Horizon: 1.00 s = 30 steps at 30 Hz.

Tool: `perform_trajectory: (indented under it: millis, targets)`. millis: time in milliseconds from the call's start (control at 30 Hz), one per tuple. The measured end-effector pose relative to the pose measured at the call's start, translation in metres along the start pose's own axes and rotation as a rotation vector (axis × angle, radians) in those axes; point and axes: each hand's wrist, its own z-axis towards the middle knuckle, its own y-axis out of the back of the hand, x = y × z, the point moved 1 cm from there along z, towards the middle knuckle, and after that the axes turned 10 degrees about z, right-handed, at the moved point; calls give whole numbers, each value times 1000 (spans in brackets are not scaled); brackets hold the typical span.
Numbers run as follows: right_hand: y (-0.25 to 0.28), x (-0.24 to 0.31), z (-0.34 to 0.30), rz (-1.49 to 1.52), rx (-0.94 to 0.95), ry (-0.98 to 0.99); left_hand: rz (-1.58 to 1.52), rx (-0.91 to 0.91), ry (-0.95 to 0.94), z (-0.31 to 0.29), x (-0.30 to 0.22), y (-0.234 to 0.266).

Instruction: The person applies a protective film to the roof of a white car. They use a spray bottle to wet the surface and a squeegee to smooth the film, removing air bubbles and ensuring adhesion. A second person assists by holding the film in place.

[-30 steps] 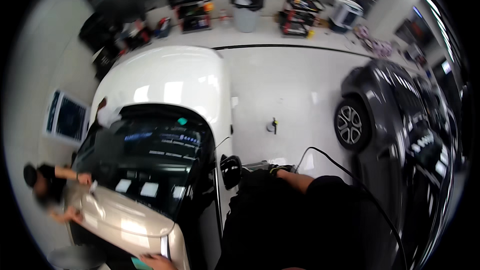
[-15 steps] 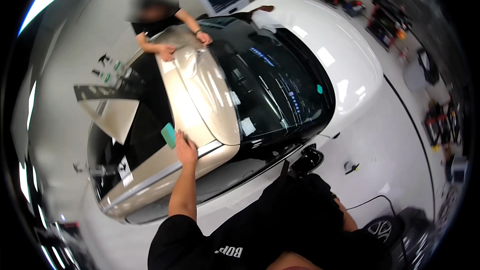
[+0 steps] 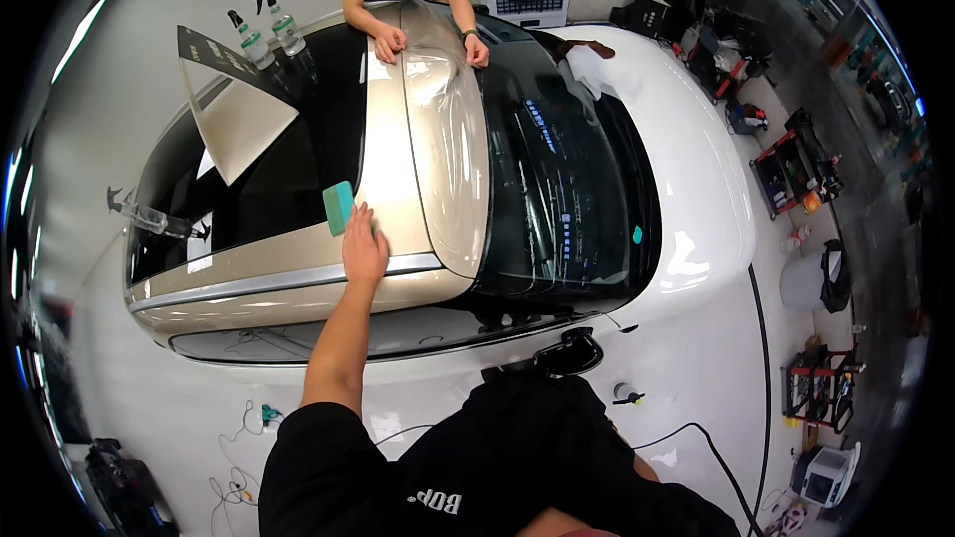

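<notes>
My left hand (image 3: 365, 247) rests on the beige roof (image 3: 388, 174) of a car, just above the silver trim along its side. At its fingers is a green squeegee (image 3: 339, 209), which it appears to grip by one edge. Clear film (image 3: 448, 89) lies loose and wrinkled over the front strip of the roof. Across the car, another person's hands (image 3: 389, 43) are at the far end of that film. Of my right arm, only part of the forearm (image 3: 645, 467) shows; my black shirt hides the hand.
A folded sheet (image 3: 244, 124) and several spray bottles (image 3: 284, 32) stand on the dark roof glass. The windshield (image 3: 542, 189) and white hood (image 3: 691, 179) extend to the right. A side mirror (image 3: 569, 353) juts out near me. Hoses (image 3: 696, 428) cross the floor; red carts (image 3: 796, 174) line the right.
My view has turned, so the car now sits more level in it. My left hand and the squeegee keep about the same place on the roof.
</notes>
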Motion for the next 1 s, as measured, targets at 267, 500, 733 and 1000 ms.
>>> perform_trajectory:
  millis: [267, 500, 733, 1000]
  targets:
    - [14, -3, -7, -20, 0, -1, 12, 1, -37, -3, 1, -4]
    - [-7, -34, -26, -85, 47, 19, 19, 6, -50, 5, -3, -2]
    - [4, -36, -39, -653, 259, 333, 30, -25, -141, 8, 0, -15]
    - [33, -45, -88, -149, 224, -264, 151, 52, -136, 11, 55, -16]
